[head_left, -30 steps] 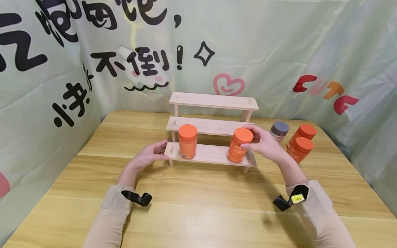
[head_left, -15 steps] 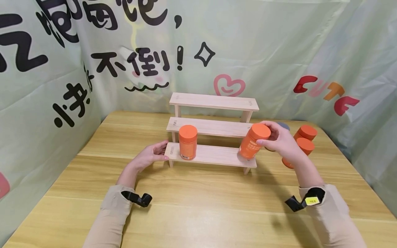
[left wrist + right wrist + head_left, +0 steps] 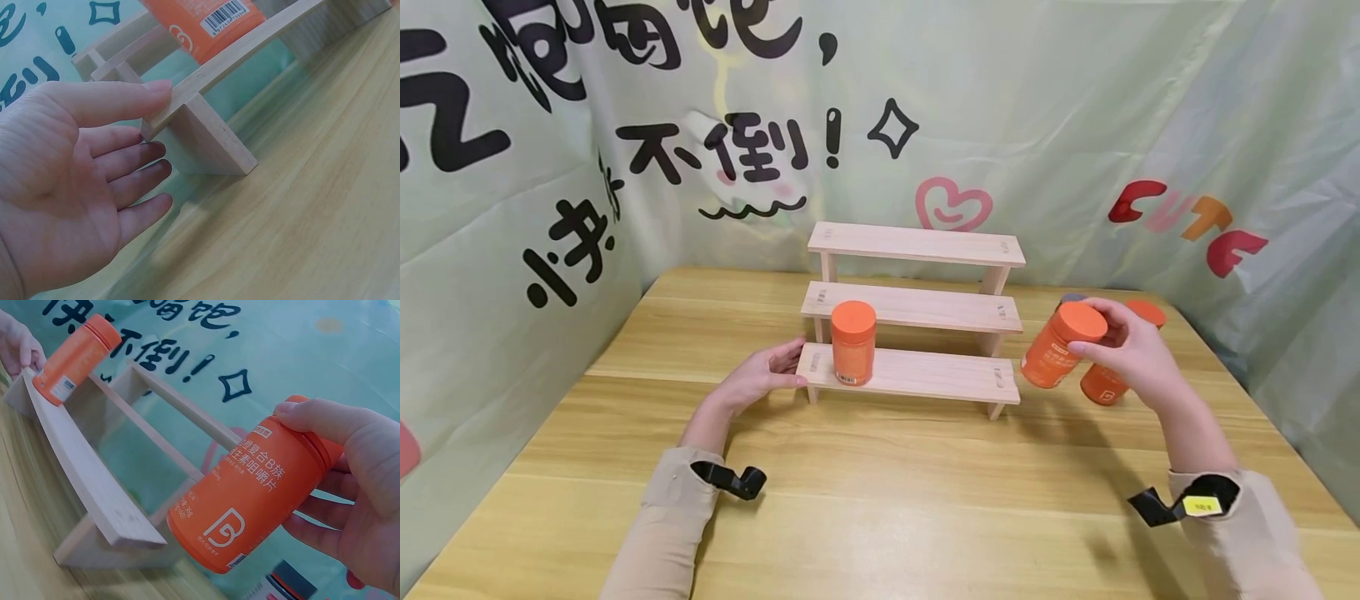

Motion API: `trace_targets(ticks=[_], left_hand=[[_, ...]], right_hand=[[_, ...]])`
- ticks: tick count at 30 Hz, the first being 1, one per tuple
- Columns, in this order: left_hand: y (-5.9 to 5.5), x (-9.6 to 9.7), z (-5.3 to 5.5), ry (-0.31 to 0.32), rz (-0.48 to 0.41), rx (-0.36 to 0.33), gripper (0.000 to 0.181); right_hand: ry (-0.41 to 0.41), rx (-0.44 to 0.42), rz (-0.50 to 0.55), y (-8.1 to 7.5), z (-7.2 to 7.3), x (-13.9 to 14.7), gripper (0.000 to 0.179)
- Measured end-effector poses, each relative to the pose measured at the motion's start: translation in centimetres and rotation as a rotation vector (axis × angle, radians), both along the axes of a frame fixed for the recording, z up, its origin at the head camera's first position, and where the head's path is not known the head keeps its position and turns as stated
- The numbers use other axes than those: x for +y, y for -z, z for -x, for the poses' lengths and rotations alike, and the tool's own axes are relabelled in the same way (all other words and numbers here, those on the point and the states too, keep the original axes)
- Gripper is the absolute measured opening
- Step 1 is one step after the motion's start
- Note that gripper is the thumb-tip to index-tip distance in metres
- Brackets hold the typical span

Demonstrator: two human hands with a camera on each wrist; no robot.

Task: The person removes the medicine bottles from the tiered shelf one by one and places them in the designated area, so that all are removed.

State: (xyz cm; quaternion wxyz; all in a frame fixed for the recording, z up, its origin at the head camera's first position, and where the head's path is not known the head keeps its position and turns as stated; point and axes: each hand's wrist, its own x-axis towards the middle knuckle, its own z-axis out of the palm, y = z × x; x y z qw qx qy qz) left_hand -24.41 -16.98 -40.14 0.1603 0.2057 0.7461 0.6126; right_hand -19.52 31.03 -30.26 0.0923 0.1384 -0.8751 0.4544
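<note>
A three-step wooden display shelf (image 3: 940, 375) stands on the table. My left hand (image 3: 758, 372) pinches the left end of its lowest step, thumb on top and index finger at the edge, the other fingers spread below. On that step an orange pill bottle (image 3: 853, 346) stands upright near the left end. My right hand (image 3: 1138, 354) grips a second orange pill bottle (image 3: 250, 487) round its lid and upper side, just right of the shelf. It tilts, lid to the right, above the table. White lettering and a large B show on it.
Behind my right hand, partly hidden, another orange bottle (image 3: 1103, 385) stands on the wooden table (image 3: 850, 500). Farther back are an orange lid (image 3: 1147, 312) and a grey-lidded bottle (image 3: 284, 584). A printed cloth (image 3: 1037, 108) hangs behind the table.
My right hand has lifted the orange pill bottle off the right part of the lowest step and carried it right, past the shelf's end. My left hand stays in place.
</note>
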Motion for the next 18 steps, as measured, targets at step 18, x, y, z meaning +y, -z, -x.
trace_targets(ticks=[18], left_hand=[[-0.1, -0.2, 0.1, 0.000, -0.028, 0.012, 0.077]], right_hand=[[0.119, -0.043, -0.077, 1.5, -2.3, 3.7, 0.046]])
